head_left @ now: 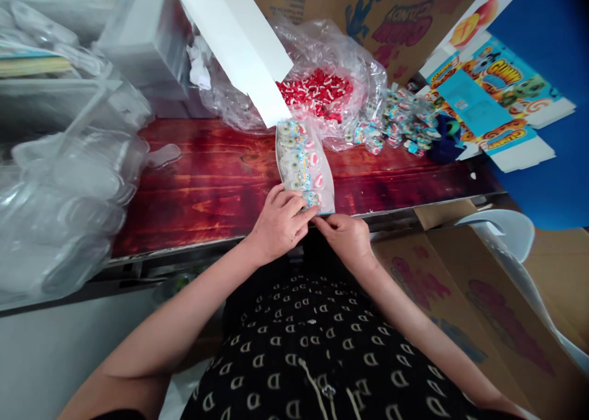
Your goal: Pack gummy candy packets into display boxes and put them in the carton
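Head view: we're resting our left hand (281, 225) on the near end of the tray (328, 183), probably steadying it; can't tell if it's gripping. Right hand (347, 239) is pinching the tray's near edge. Tray's lying near side of the table (207, 186); candies (409, 118) are sitting right, presumably within reach.

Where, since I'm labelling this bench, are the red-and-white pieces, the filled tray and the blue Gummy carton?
Red-and-white pieces (322, 93), head view: middle of the heap.
Filled tray (327, 188), head view: bare right side.
Blue Gummy carton (470, 102), head view: plain blue panel.
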A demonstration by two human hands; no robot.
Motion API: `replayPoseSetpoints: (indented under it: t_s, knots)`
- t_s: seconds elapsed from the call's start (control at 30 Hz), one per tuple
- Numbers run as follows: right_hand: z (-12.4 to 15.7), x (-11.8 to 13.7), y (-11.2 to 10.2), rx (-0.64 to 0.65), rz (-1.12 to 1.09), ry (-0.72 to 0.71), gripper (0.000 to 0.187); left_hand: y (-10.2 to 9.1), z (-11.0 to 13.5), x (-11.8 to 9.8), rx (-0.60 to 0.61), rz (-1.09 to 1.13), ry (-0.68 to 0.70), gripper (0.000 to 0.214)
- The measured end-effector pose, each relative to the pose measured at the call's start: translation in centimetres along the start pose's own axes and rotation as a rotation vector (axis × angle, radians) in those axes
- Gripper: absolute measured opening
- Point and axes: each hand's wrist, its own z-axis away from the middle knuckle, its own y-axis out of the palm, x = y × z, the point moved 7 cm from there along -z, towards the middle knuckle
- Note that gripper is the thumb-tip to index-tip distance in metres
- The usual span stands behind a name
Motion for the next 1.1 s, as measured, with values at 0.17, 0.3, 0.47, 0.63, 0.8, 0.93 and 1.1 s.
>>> replayPoseSetpoints:
  t_s: [0.17,0.3,0.47,0.63,0.8,0.93,1.1]
  knots:
    - [-0.1,-0.6,0.6,0.078,0.250,-0.004,0.046,-0.3,-0.1,-0.1,-0.012,-0.005,0.008,0.026]
    - [-0.8,-1.5,-0.9,0.294,0.083,0.005,0.046,-0.6,-0.3,-0.6,0.002,0.007,-0.050,0.023]
    - [-7.2,-1.3,-7.4,0.103,-0.435,-0.012,0.039,-0.4,-0.7,-1.9,-0.055,-0.095,-0.176,0.034]
    - [-17.2,3.4,-6.6,-0.053,-0.385,-0.358,0.024,0.7,-0.9,-2.5,-0.148,-0.146,-0.304,0.041]
    - [-23.9,5.1,-2.0,0.090,-0.303,-0.326,0.032,1.2,-1.2,-2.2,-0.213,-0.158,-0.379,0.039]
    - [-25.6,5.6,-0.8,0.162,-0.287,-0.375,0.028,1.2,-1.6,-1.9,-0.243,-0.186,-0.403,0.029]
    - [-27.3,5.3,0.6,0.292,-0.302,-0.337,0.028,1.1,-2.2,-1.6,-0.239,-0.187,-0.424,0.032]
